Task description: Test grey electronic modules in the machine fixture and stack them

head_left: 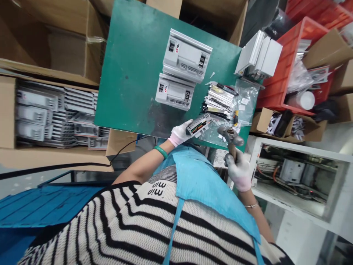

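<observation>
My left hand (180, 134), in a white glove, is closed on one end of a small grey housing (200, 125) that lies tilted at the near edge of the green table (129, 73). Green and orange parts show inside the housing. My right hand (238, 170), also gloved, grips the handle of a hammer (231, 137), whose metal head is to the right of the housing. Beyond the housing lies a pile of metal strips (219, 100). Two larger grey units (187, 55) stand farther back, one behind the other.
Clear plastic bags (245, 99) and a yellow-black tool (236, 117) lie at the table's right. White units (259, 55) stand at its back right corner, beside a red crate (289, 66). A carton of housings (8, 110) is at left.
</observation>
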The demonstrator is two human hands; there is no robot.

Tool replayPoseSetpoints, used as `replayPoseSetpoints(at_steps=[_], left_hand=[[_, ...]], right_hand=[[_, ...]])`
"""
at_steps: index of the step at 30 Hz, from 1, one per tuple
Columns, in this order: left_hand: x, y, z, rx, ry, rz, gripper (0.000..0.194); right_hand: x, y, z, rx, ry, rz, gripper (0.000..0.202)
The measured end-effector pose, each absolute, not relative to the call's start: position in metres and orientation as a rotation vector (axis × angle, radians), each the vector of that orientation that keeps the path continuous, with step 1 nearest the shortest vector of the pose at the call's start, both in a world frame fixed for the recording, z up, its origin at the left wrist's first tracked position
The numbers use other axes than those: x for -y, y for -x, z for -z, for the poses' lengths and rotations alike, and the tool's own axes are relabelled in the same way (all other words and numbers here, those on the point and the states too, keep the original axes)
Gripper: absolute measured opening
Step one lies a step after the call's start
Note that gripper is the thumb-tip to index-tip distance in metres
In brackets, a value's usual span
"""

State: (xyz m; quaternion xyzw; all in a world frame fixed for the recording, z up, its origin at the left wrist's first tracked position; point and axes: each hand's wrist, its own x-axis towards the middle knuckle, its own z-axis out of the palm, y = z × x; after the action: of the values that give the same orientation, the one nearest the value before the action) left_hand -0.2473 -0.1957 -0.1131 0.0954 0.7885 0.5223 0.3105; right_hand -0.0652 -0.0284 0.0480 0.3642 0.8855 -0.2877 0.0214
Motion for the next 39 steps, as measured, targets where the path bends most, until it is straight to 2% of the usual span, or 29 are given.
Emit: replayPoseSetpoints(at_steps=[6,10,20,28,33,39], left_hand=[[0.197,0.247,0.113,-2.155,-0.398,-1.258,0.079],[0.196,0.249,0.106,-2.109,-0.374,-1.285,0.075],[0.197,0.252,0.103,-1.931,-0.217,-1.448,0.071],[0.198,0.249,0.115,-2.059,-0.397,-1.353,0.079],[0.199,0.25,0.115,-2.026,-0.385,-1.382,0.078],[0.198,0.249,0.121,-2.204,-0.606,-1.199,0.076]], right_hand=[[0.036,0.072,-0.037,-2.832,-0.648,0.857,0.039],[0.043,0.081,-0.029,-2.811,-0.488,0.849,0.039],[0.038,0.08,-0.018,-2.845,-0.418,0.694,0.039],[0.045,0.08,-0.017,-2.87,-0.377,0.715,0.039],[0.047,0.074,-0.02,-2.942,-0.447,0.715,0.038],[0.04,0.075,-0.018,-2.956,-0.335,0.647,0.037]])
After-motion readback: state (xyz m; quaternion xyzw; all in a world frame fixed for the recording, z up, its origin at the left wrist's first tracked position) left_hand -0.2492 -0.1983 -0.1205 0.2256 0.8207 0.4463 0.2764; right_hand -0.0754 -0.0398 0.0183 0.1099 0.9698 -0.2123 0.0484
